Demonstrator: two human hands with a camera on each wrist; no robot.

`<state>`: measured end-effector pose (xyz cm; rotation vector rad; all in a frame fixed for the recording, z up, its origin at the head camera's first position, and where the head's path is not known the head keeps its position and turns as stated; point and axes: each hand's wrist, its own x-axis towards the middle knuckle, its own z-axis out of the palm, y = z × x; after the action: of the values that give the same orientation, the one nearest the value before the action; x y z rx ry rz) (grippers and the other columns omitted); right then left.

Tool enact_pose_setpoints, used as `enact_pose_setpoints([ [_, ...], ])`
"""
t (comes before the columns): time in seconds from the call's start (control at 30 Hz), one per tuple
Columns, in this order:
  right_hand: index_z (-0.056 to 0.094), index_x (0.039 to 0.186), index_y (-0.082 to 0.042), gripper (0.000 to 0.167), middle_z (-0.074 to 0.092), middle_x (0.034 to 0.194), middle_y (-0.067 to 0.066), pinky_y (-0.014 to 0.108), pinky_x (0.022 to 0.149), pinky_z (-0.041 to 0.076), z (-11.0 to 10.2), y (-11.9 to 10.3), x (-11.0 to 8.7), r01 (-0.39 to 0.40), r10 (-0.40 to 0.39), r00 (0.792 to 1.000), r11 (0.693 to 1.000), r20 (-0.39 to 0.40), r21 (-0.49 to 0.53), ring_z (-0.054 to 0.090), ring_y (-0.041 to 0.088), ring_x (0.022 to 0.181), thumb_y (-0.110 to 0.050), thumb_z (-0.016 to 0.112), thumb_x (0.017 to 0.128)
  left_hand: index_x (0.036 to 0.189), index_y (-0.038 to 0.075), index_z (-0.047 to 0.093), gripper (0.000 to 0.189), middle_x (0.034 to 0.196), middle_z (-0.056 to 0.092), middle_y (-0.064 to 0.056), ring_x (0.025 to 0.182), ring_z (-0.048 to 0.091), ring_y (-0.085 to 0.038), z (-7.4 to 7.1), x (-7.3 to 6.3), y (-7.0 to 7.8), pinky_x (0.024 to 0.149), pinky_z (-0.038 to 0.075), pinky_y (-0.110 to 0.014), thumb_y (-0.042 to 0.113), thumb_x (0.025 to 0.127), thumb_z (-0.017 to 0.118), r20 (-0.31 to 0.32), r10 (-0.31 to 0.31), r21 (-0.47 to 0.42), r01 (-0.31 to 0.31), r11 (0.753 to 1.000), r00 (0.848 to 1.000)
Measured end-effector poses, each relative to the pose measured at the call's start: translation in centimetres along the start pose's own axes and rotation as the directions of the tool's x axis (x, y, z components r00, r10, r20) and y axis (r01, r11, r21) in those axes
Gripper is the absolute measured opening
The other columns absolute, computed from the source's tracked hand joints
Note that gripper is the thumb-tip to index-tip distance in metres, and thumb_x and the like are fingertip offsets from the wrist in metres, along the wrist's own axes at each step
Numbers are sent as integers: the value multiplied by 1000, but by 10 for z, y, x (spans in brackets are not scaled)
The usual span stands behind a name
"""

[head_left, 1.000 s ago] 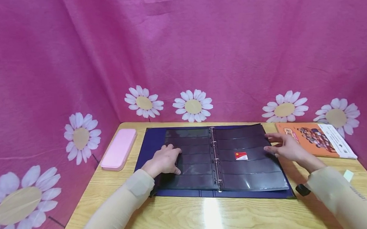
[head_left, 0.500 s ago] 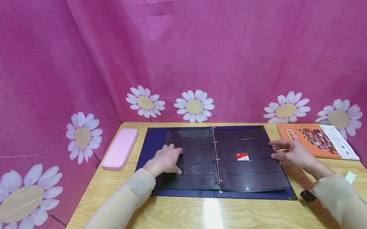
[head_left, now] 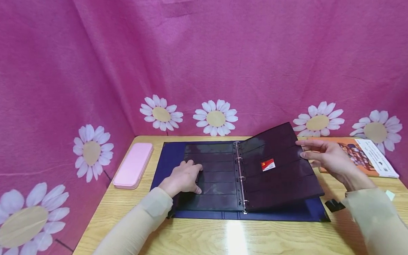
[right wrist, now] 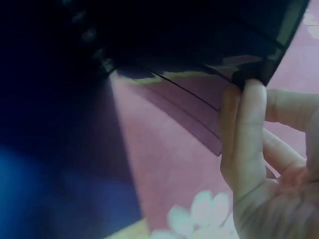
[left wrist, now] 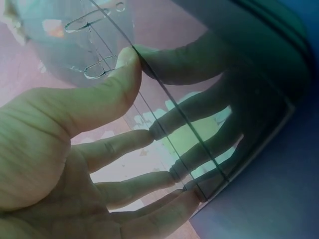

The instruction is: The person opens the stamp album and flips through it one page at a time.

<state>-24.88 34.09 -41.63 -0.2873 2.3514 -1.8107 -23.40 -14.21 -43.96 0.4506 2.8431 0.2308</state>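
Observation:
An open ring-bound stamp album with a blue cover lies on the table. My left hand rests on its left black page, fingers spread, as the left wrist view also shows. With thumb and fingertips, my right hand pinches the outer edge of the right page, which is raised at a slant off the cover. A small red and white stamp sits in a strip pocket of that page. In the right wrist view, my fingers hold the glossy page by its edge.
A pink case lies left of the album. At the right are an orange picture book, partly behind my right hand, and a pale slip. A pink flowered curtain stands behind the wooden table.
The right page, nearly flat half a second ago, now tilts up in my right hand, its far corner higher. My left hand has stayed in place.

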Motion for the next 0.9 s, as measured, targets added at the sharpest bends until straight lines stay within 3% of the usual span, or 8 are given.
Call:
enact_pose_setpoints([
  [0.2,81,134,-23,39,75,108,-11,23,69,61,15,-29,11,64,-68,998,978,12,198,70,4,95,3,68,108,152,14,68,79,144,68,-17,126,59,-36,0,-1,1,113,58,-56,33,83,101,-2,-8,0,8,1000,1000],
  [0.53,84,127,-19,38,75,103,-6,17,68,62,43,-71,27,105,-115,993,917,2,384,74,4,88,8,67,106,156,13,64,80,154,65,-18,135,58,-39,-3,-2,1,118,56,-59,33,86,99,21,3,-7,-3,1000,1000],
  [0.73,85,126,-19,37,79,104,-5,17,69,62,58,-87,35,112,-135,990,909,30,401,76,4,89,8,67,106,158,13,64,79,158,63,-17,141,58,-39,-5,-2,0,122,55,-59,34,89,97,42,12,-7,-12,1000,999],
  [0.9,85,124,-21,38,79,103,-7,18,67,62,72,-97,38,124,-145,989,923,31,365,75,3,89,7,69,105,162,15,59,78,161,64,-14,149,60,-36,-14,-10,19,129,49,-57,41,95,90,19,116,-90,-114,989,993],
])
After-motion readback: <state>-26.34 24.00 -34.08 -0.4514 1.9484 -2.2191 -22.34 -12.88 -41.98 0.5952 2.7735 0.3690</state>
